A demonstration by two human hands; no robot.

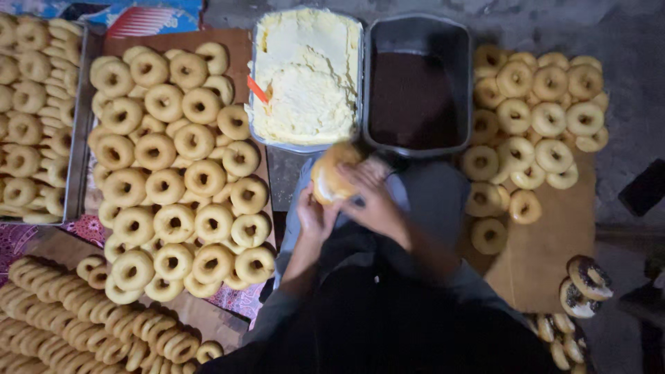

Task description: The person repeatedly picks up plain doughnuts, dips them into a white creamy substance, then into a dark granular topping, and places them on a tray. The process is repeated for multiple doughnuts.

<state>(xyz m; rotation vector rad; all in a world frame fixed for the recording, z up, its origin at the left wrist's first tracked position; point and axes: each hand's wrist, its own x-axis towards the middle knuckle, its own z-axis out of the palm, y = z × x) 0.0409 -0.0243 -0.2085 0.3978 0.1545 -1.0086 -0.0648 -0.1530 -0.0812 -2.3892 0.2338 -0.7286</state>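
Observation:
Both my hands hold one golden doughnut (331, 173) just in front of the two tubs. My left hand (315, 215) cups it from below and the side. My right hand (374, 197) grips it from the right, fingers curled over its top edge. The doughnut looks blurred, so its cut or filling cannot be made out. Straight ahead stands a tub of pale yellow cream (305, 76) with an orange-handled tool (258, 90) stuck in it. Beside it on the right is a grey tub of dark chocolate sprinkles (415, 97).
A large heap of plain doughnuts (173, 173) lies on brown board to my left, with a metal tray of more (31, 118) beyond. Rows of doughnuts (90, 325) stand on edge at lower left. Another pile (533, 131) lies right; chocolate-topped ones (582, 287) sit lower right.

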